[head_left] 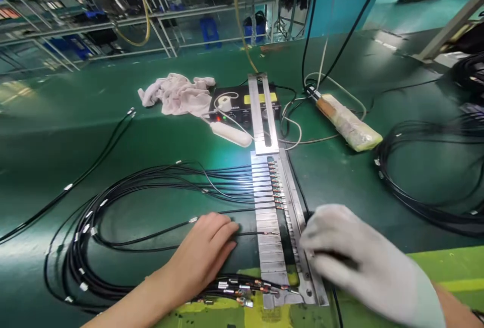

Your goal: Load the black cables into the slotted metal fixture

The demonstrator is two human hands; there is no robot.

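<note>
I am holding my bare left hand (206,247) just left of the slotted metal fixture (269,257), its thumb and fingers pinching a single black cable (247,233) whose tip is lying across the fixture's grooves. My white-gloved right hand (359,257) is curling its fingers at the fixture's right rail; I am not seeing the tips clearly, so I cannot tell whether they are gripping anything. The fixture itself is lying lengthwise on the green surface (325,176), and its far part is carrying a row of black cables (234,184), entering from the left. Left of the fixture, a cable coil (77,262) is spreading in a wide loop, while a bundle of cable ends (242,285) with metal connectors is lying at its near left end. Beyond the fixture, a black control box (245,118) is sitting beside a crumpled pale cloth (181,93). To the fixture's far right, a tape-wrapped tool handle (348,123) is lying near another black coil (401,198).
</note>
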